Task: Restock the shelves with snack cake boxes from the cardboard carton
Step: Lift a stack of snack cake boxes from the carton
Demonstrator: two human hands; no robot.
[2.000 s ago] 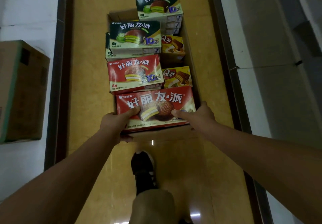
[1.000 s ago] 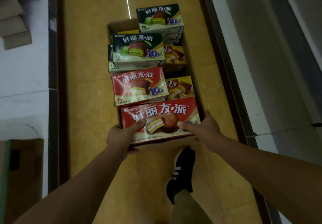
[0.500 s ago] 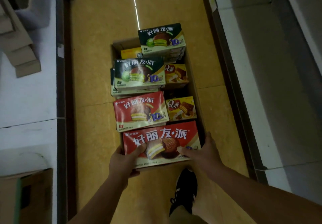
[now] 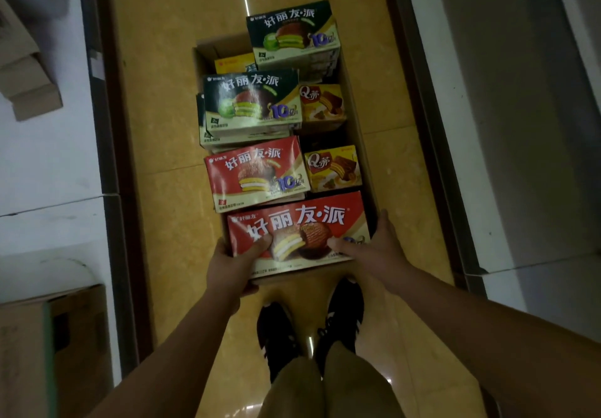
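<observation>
Glossy yellow-tan floor tiles [image 4: 169, 92] underfoot, with a thin bright streak of reflected light down the aisle. Matte white shelf board [image 4: 42, 164] out beyond the left hand [image 4: 227, 264], and a greyer shelf board [image 4: 487, 108] out beyond the right hand [image 4: 377, 248].

Grips the near left corner of an open brown cardboard carton [image 4: 357, 118] with the left hand: thumb flat on the slick printed face of a large red snack cake box [image 4: 302, 222], fingers hidden under the corner. Clasps the near right corner with the right hand, thumb across the same red face, fingers along the outer wall. Both forearms stretched forward and down. Cannot tell whether resting on the tiles or lifted clear.

Just past the thumbs, a smaller red box [image 4: 257, 173], flat and sharp-edged. Beside it toward the right hand's side, a nearer small yellow box [image 4: 333, 167] (cake slice pictured on the lid), sunk lower. Farther on, a second small yellow box [image 4: 322, 102], a stack of dark green boxes [image 4: 250, 98], then a far green box [image 4: 292, 30] higher than the rim and a plain yellow box [image 4: 234, 63] low in the far left corner.

Below the wrists, black shoes [image 4: 276, 329] side by side on the tiles. Left of the left forearm, a dull brown carton [image 4: 32, 352]; farther up that side, flat cardboard pieces [image 4: 29, 82].
</observation>
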